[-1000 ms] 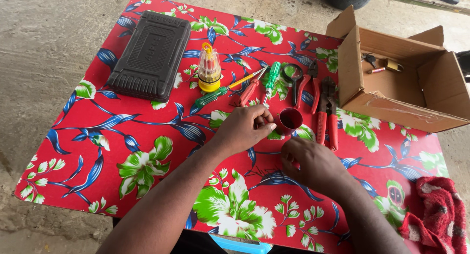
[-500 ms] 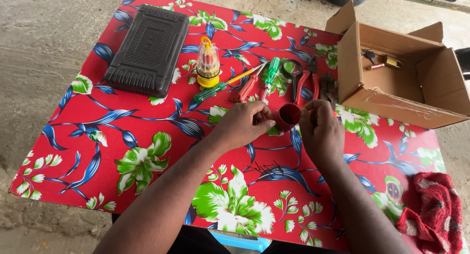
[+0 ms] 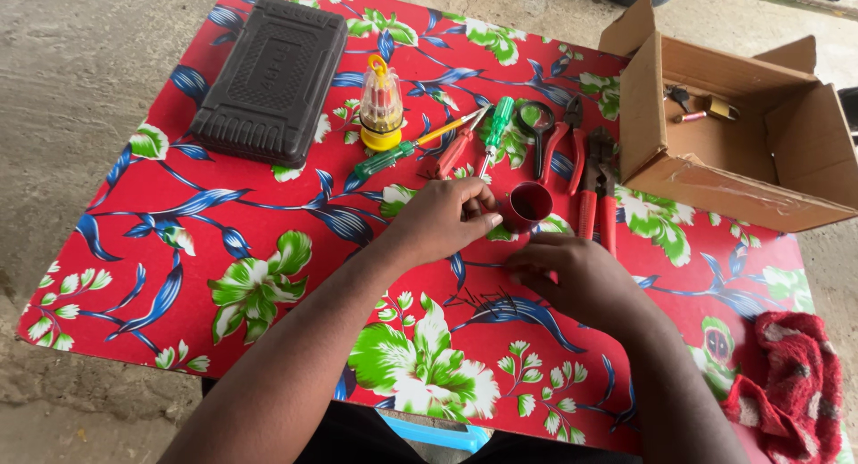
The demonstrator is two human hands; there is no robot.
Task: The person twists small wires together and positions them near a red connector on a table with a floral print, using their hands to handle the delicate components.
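Note:
My left hand (image 3: 444, 218) rests on the red flowered tablecloth (image 3: 268, 214), fingertips touching the side of a small dark red cup (image 3: 530, 202). My right hand (image 3: 576, 276) lies just below the cup, fingers curled toward the cloth, where it seems to pinch something tiny that I cannot make out. Behind the cup lie a green-handled screwdriver (image 3: 494, 131), another green and yellow screwdriver (image 3: 402, 151), red-handled pliers (image 3: 597, 191) and other red-handled tools (image 3: 561, 138).
A black tool case (image 3: 271, 78) sits at the back left. A yellow-based screwdriver bit holder (image 3: 381, 115) stands next to it. An open cardboard box (image 3: 724, 151) with small metal items is at the right. A red cloth (image 3: 791, 383) lies at the near right corner.
My right hand has dropped from beside the cup down to the cloth below it. My left hand stays at the cup. The view has shifted slightly.

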